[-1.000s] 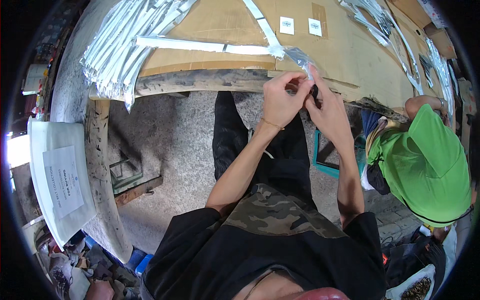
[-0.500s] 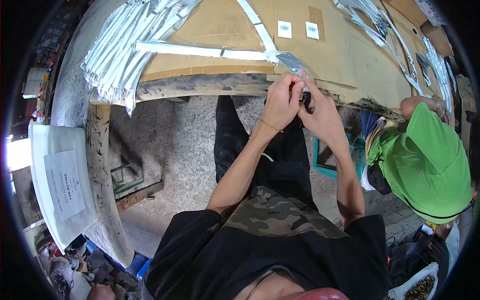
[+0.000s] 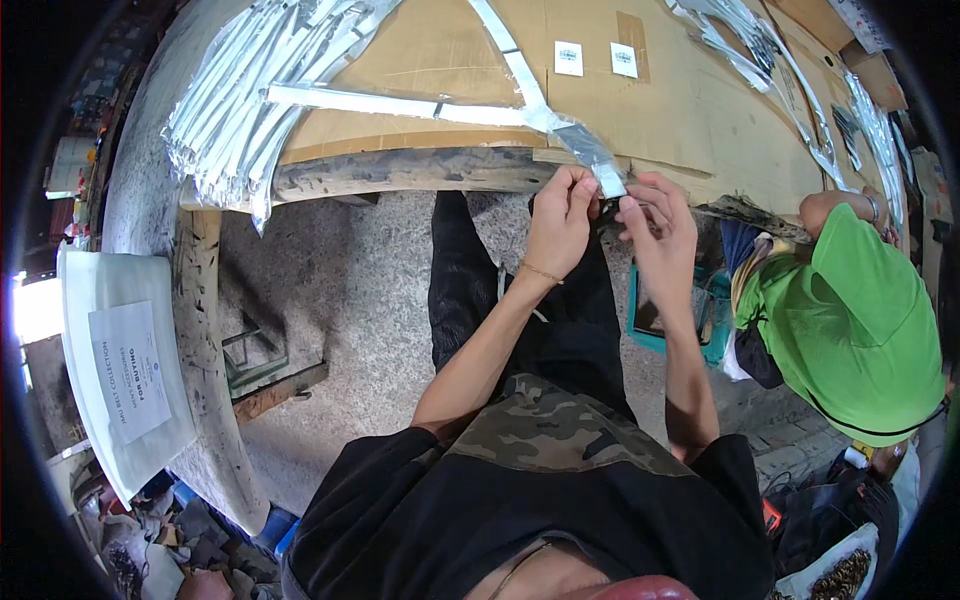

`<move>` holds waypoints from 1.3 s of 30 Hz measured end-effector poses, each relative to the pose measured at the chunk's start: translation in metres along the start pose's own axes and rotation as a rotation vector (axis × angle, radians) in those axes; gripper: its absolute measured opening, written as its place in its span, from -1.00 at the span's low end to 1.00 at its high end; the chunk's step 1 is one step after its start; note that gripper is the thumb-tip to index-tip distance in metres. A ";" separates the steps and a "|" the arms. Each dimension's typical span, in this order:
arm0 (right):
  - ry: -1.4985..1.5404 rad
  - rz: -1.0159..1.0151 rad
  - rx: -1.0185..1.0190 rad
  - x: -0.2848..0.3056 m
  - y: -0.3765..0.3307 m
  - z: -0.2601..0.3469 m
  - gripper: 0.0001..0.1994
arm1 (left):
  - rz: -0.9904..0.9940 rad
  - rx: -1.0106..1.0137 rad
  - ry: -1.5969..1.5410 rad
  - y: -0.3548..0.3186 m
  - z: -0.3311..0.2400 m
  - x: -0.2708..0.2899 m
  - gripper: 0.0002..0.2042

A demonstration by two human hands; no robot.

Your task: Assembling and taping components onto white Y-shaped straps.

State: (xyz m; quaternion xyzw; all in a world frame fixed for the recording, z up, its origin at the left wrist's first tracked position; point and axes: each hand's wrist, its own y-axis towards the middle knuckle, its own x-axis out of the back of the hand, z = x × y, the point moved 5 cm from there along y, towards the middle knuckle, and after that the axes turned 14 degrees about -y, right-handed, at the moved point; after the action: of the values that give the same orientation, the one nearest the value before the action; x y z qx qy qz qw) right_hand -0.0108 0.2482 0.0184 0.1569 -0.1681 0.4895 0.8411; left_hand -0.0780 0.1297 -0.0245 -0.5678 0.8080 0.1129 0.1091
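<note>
Left hand [image 3: 560, 215] and right hand [image 3: 660, 215] both pinching one end of a clear plastic sleeve [image 3: 590, 155].

It lies off the front edge of the cardboard-covered table [image 3: 400, 170], with more sleeves piled [image 3: 250, 80] far left.

Strip pile [image 3: 250, 90] lies left on the cardboard [image 3: 690, 110] (two labels [image 3: 595, 58] behind), person [image 3: 850, 310] right.

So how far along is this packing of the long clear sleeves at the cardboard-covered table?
Done, it seems: a heap of filled clear sleeves lies at the table's left end, with more at the right. In hand: the left hand and right hand pinch the end of one sleeve at the table edge. Left: two long sleeves lie loose on the cardboard.
</note>
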 end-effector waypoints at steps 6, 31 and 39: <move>0.456 0.311 -0.228 0.002 0.025 0.006 -0.77 | -0.035 0.144 -0.419 0.005 -0.024 -0.011 -0.78; 0.158 0.160 0.005 0.024 0.066 0.086 -0.74 | 0.010 -0.641 0.727 0.043 -0.166 -0.022 -0.94; -0.511 0.476 0.208 0.038 0.112 0.142 -0.84 | 0.047 -0.650 0.692 0.038 -0.153 -0.032 -0.92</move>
State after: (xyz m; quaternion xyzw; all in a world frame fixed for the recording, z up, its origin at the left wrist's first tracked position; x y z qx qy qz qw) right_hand -0.1093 0.2692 0.1735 0.3156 -0.3541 0.6308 0.6140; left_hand -0.1104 0.1240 0.1327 -0.5584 0.7324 0.1664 -0.3522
